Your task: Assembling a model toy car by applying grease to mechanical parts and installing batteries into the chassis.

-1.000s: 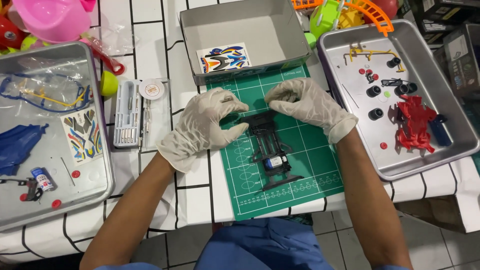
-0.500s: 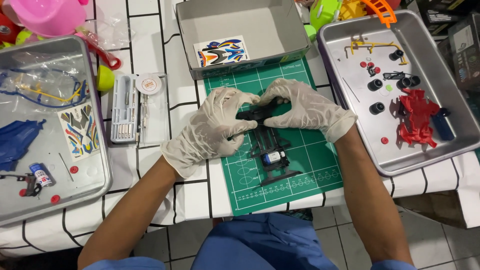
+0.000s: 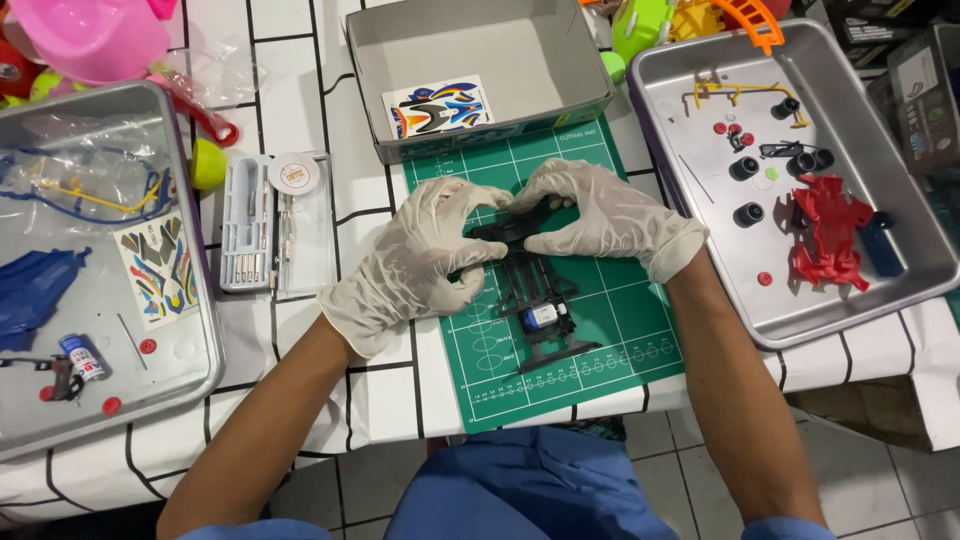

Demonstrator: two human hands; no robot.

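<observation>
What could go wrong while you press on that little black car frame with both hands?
Both gloved hands, left and right, squeeze the far end of the black car frame, so a thin plastic part might snap. The fingers hide that end, so a crooked fit could go unseen. The frame's near end sits close to the green mat's front edge and might slide off.

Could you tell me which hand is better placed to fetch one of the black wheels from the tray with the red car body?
The right hand, I think. The black wheels lie in the metal tray on its side. The left hand would have to cross the black chassis both hands grip.
</observation>
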